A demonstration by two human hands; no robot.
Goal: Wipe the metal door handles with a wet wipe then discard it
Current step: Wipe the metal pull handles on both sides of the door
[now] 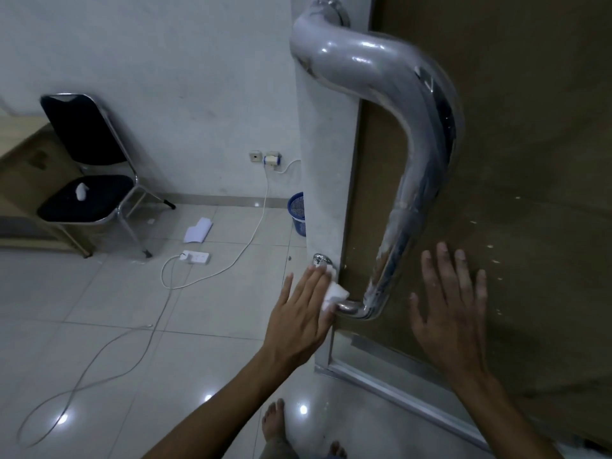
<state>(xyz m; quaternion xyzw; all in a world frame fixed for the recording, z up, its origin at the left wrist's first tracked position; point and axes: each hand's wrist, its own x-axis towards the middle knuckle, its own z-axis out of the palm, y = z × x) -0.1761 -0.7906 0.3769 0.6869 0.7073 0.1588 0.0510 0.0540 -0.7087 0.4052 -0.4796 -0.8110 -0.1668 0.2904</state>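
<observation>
In the head view, the left hand (299, 313) is pressing the wet wipe (333, 294) with straight fingers against the door handle (410, 180) at its lower mount, at 6 o'clock of the bar. The right hand (455, 303), flat and holding nothing, is bracing the door (530, 127). Wrapping the wipe around the tube would likely be cleaning better.

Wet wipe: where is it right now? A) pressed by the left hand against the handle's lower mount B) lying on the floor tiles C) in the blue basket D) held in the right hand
A: the left hand presses the wet wipe with straight fingers against the lower end of the metal door handle; the right hand lies flat on the door, holding nothing.
</observation>
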